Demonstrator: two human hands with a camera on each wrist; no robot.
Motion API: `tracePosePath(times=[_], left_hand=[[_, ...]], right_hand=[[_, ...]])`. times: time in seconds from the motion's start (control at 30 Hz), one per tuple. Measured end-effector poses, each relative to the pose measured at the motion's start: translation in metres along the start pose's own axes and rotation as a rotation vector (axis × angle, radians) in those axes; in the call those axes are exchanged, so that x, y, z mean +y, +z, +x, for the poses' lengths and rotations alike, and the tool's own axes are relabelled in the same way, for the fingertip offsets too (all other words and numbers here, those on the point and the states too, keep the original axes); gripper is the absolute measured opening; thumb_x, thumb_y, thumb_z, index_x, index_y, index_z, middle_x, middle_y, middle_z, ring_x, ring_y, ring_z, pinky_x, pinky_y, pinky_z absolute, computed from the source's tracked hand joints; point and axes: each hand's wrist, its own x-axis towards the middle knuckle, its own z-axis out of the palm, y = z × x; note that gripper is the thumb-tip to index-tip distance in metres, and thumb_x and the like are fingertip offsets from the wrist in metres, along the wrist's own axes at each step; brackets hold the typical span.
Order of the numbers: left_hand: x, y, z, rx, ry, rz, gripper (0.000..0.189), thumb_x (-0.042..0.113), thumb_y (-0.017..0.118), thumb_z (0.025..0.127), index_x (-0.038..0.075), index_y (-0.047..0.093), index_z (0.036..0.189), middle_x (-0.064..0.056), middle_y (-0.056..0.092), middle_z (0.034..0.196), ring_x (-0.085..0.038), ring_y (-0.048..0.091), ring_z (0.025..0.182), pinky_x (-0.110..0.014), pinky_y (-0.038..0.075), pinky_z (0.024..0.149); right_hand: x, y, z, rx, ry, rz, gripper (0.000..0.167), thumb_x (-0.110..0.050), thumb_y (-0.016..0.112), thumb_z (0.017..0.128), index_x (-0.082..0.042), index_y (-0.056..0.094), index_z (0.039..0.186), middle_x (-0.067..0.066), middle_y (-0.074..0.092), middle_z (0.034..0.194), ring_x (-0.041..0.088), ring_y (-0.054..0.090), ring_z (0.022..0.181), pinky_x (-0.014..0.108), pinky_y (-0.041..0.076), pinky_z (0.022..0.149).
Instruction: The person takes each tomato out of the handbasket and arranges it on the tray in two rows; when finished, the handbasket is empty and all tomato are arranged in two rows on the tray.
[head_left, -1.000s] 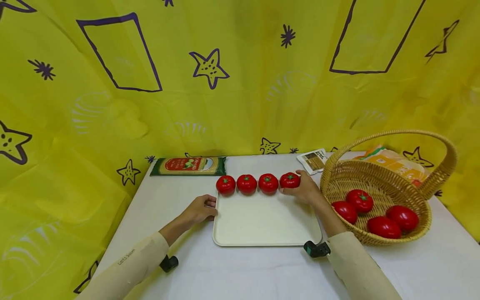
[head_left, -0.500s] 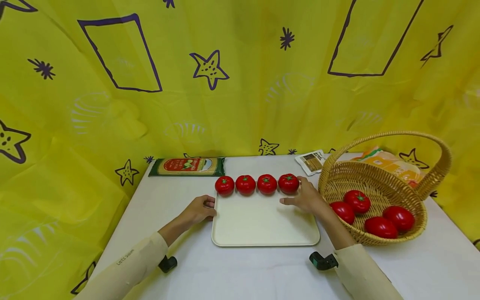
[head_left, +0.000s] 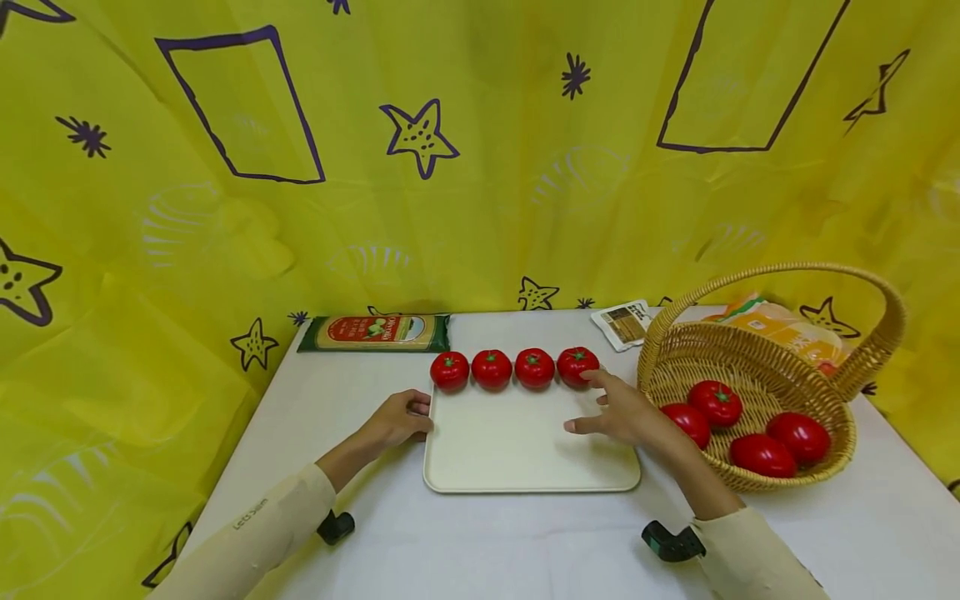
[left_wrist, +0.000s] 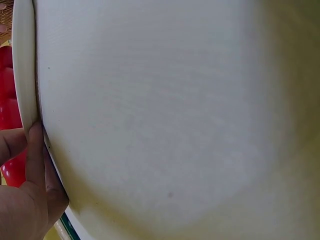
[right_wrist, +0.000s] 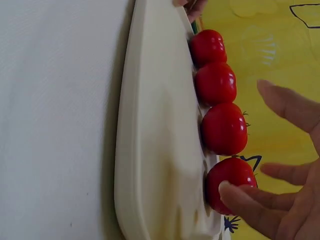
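A row of several red tomatoes (head_left: 491, 370) lines the far edge of a cream rectangular tray (head_left: 525, 450). My left hand (head_left: 397, 418) pinches the tray's left rim, its fingers at the edge in the left wrist view, where the tray's rim (left_wrist: 24, 65) runs up the left side. Above the tray's right part hovers my right hand (head_left: 618, 408), fingers spread and holding nothing. Its fingertips overlap the rightmost tomato (head_left: 576, 367) in the head view. The right wrist view shows that tomato (right_wrist: 229, 182) behind a spread finger.
To the right stands a wicker basket (head_left: 678, 346) with a tall handle and several tomatoes (head_left: 715, 403) inside. A green-edged pasta packet (head_left: 375, 332) lies at the back left, a small white packet (head_left: 624, 323) at the back right. An orange bag (head_left: 787, 325) sits behind the basket.
My right hand has let go of the rightmost tomato and drawn back toward me and slightly right, its fingers spreading. The left hand stays at the tray's rim.
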Motion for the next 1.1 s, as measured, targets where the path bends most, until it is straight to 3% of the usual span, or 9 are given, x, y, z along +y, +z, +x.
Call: tracePosePath(times=[0.2,0.5,0.67,0.9,1.03,1.1], left_hand=[[0.0,0.001,0.0,-0.002,0.002,-0.013,0.044,-0.001,0.069,0.084,-0.005,0.056,0.125,-0.013,0.058,0.107,-0.02,0.059,0.089,-0.028,0.06,0.076],[0.003,0.0,-0.001,-0.004,0.013,-0.024,0.045,-0.002,0.068,0.083,-0.006,0.056,0.126,-0.014,0.058,0.107,-0.02,0.058,0.089,-0.029,0.061,0.075],[0.002,-0.001,-0.002,-0.013,0.015,-0.031,0.046,-0.003,0.068,0.083,-0.006,0.055,0.127,-0.013,0.056,0.106,-0.019,0.058,0.086,-0.03,0.061,0.071],[0.002,0.001,-0.001,-0.025,0.012,-0.054,0.047,-0.004,0.067,0.083,-0.006,0.054,0.129,-0.012,0.055,0.106,-0.018,0.058,0.082,-0.029,0.061,0.067],[0.001,0.0,-0.002,-0.019,0.008,-0.05,0.047,-0.004,0.067,0.083,-0.005,0.054,0.129,-0.012,0.054,0.105,-0.019,0.058,0.082,-0.029,0.061,0.066],[0.0,-0.001,-0.002,-0.015,0.012,-0.044,0.047,-0.004,0.067,0.083,-0.005,0.054,0.128,-0.012,0.054,0.105,-0.019,0.058,0.083,-0.029,0.061,0.066]], right_hand=[[0.006,-0.011,-0.012,-0.123,-0.144,0.054,0.082,-0.037,0.083,0.081,-0.002,0.046,0.145,0.025,0.047,0.147,0.045,0.052,0.127,0.046,0.057,0.091],[0.02,-0.05,-0.025,-0.287,-0.326,0.063,0.062,-0.026,0.076,0.089,-0.008,0.049,0.142,0.025,0.048,0.143,0.042,0.055,0.124,0.046,0.055,0.092],[0.027,-0.071,-0.03,-0.319,-0.386,0.049,0.059,-0.024,0.075,0.09,-0.008,0.05,0.141,0.024,0.051,0.141,0.041,0.057,0.121,0.033,0.057,0.087],[0.039,-0.097,-0.039,-0.333,-0.4,0.069,0.054,-0.016,0.072,0.092,-0.005,0.05,0.14,0.027,0.051,0.139,0.008,0.061,0.116,0.029,0.059,0.085],[0.048,-0.107,-0.042,-0.35,-0.43,0.087,0.051,-0.011,0.07,0.093,-0.002,0.05,0.139,0.026,0.054,0.136,0.007,0.062,0.116,0.029,0.06,0.084],[0.052,-0.112,-0.043,-0.349,-0.451,0.078,0.051,-0.01,0.069,0.094,-0.001,0.05,0.14,0.018,0.058,0.135,0.007,0.062,0.114,0.029,0.06,0.083]])
